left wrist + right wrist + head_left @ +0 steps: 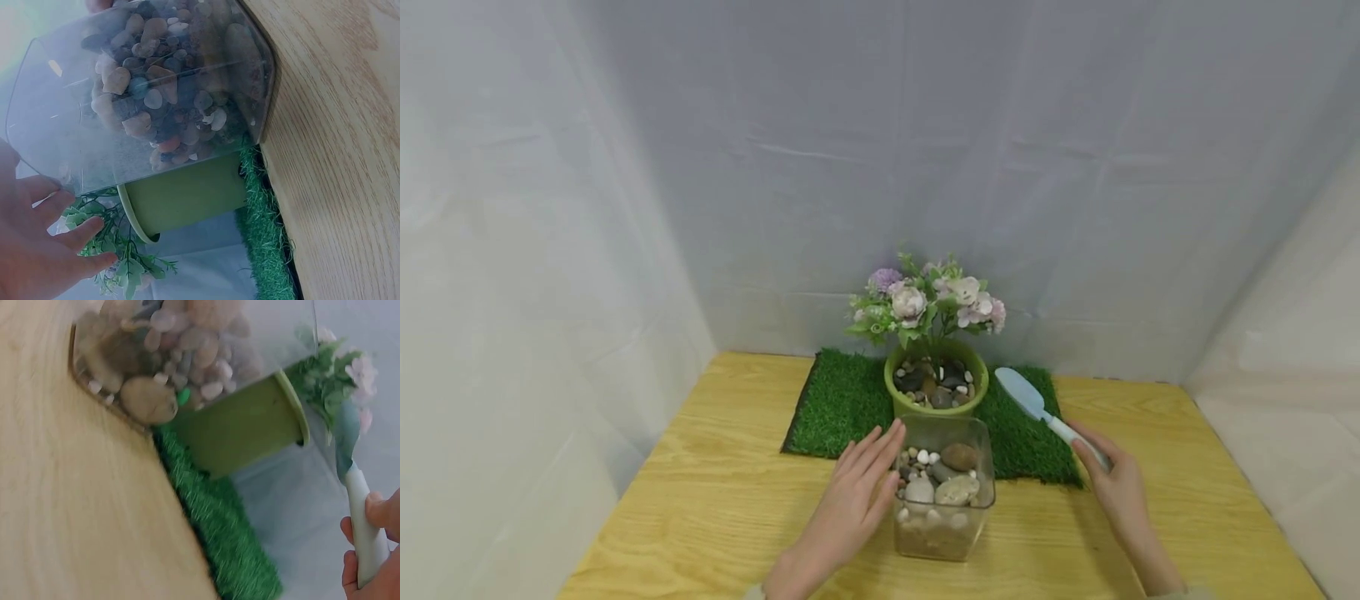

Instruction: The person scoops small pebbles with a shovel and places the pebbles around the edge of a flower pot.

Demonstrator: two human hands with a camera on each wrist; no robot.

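Note:
A small trowel with a pale blue blade and a white handle is gripped by my right hand, its blade tilted up toward the flowerpot. My left hand lies with straight fingers along the left side of a clear plastic container, fingertips right at its rim. Pebbles of several colours and sizes fill the lower part of the container. Just behind it stands a green flowerpot, also holding stones around the stems of pink, white and purple flowers.
A strip of artificial grass lies under the pot on the wooden table. White sheeting hangs behind the table and at both sides. The container stands close in front of the pot, at the near edge of the grass.

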